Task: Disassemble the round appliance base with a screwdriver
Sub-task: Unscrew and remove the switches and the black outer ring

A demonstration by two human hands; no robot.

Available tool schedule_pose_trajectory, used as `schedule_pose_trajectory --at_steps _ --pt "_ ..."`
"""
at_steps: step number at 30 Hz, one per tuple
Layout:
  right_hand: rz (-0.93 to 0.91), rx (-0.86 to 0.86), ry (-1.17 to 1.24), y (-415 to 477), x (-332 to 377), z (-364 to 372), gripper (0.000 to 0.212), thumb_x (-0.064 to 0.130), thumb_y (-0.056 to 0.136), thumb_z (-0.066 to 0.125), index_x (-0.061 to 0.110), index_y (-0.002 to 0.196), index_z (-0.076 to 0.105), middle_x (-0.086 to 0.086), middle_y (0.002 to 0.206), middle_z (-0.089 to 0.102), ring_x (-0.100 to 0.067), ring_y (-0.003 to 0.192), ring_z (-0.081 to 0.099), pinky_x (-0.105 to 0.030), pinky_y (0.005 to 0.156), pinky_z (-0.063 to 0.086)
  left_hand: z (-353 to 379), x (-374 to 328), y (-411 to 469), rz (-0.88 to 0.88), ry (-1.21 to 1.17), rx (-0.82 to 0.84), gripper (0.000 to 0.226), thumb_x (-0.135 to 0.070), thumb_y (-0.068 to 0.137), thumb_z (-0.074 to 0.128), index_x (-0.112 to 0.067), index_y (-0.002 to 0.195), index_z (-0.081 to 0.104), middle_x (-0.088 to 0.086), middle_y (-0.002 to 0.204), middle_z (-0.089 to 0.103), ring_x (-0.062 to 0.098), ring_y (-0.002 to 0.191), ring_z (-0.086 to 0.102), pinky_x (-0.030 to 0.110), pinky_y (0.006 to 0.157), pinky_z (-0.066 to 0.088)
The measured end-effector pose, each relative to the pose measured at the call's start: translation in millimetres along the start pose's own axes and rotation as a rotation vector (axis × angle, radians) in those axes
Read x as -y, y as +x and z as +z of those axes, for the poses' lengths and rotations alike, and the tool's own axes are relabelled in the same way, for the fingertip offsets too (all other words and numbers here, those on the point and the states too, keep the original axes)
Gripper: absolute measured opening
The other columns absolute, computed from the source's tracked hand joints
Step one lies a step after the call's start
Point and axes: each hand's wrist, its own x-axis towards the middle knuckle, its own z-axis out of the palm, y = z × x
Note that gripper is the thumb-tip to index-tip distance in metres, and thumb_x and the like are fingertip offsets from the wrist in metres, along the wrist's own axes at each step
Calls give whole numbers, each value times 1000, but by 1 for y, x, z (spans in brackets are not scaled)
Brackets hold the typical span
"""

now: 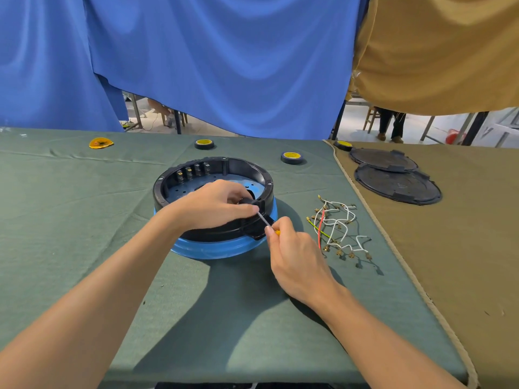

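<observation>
Pinching the yellow-handled screwdriver [276, 232] between the curled fingers and thumb of the right hand [297, 256], just off the near right edge of the round appliance base [196, 249]. Angling the metal shaft up and left toward the base's rim, with the tip hidden at the fingertips of the left hand [216, 204]. Gripping a small black part [249, 201] on that rim with the left hand's curled fingers. Keeping the base open side up, black ring above blue skirt, on the green cloth [70, 220]. Noting a loose bundle of wires [337, 226] with brass terminals right of the base, apart from it. Noting two tape rolls [204, 144] [292, 157] beyond the base. Noting two overlapping black round covers [397, 186] farther right of the base, on tan cloth [463, 248].
</observation>
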Motion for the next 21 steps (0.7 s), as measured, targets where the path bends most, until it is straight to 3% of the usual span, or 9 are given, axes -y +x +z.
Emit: schedule_pose_trajectory --at_steps 6,10,21 --pt "26 -58 87 -7 -3 -8 21 36 99 39 22 84 44 7 56 45 -28 64 51 -41 60 40 -2 -1 1 5 -116 8 23 -32 96 58 -20 111 70 -6 104 72 10 100 66 43 100 47" --pt "43 -73 116 -13 -10 -16 22 32 95 47 22 75 46 6 51 44 -17 57 43 -38 59 36 -2 -2 0 -2 -124 3 24 -33 96 57 -20 112 70 -7 105 72 9 102 65 43 101 46" --pt "86 44 79 0 -4 -20 24 28 93 45 19 71 45 1 59 49 -29 71 48 -39 65 43 -3 -3 -2 -7 -114 -4 28 -36 95 58 -20 115 69 -11 105 71 5 100 65 40 101 47"
